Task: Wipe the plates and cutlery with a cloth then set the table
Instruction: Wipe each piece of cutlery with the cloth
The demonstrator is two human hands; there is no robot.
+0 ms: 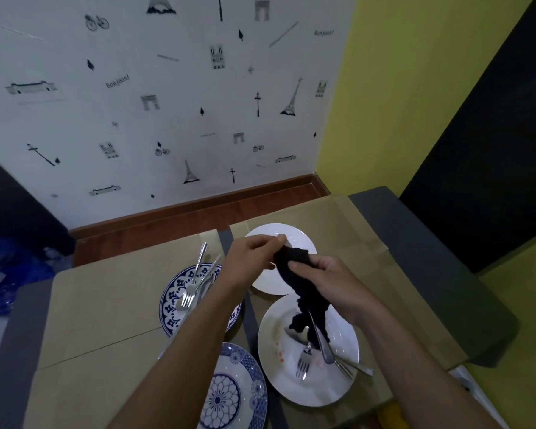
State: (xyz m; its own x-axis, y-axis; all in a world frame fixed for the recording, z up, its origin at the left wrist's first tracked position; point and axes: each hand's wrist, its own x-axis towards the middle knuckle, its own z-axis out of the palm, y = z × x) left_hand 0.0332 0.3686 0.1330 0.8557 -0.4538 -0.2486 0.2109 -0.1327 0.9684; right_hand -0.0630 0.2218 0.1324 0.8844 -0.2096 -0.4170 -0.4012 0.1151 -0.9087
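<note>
Cloth [304, 286], black, hangs mid-frame above a white plate [322, 393], the left hand [254, 258] pinching its top and the right hand [331, 283] gripping its middle, seemingly around a utensil [325, 346].

You've got the black cloth [304, 283] bunched around a utensil [326, 351], hanging over the smeared white plate [328, 388] — a fork [304, 363] and spoon [294, 334] lie on it. The other white plate [297, 239] sits just behind. To the left are the far blue plate [171, 301], carrying cutlery [188, 297], and the near blue plate [226, 397].

Left grip [254, 257] and right grip [328, 283] meet mid-air — fingers curled, pinching.
</note>
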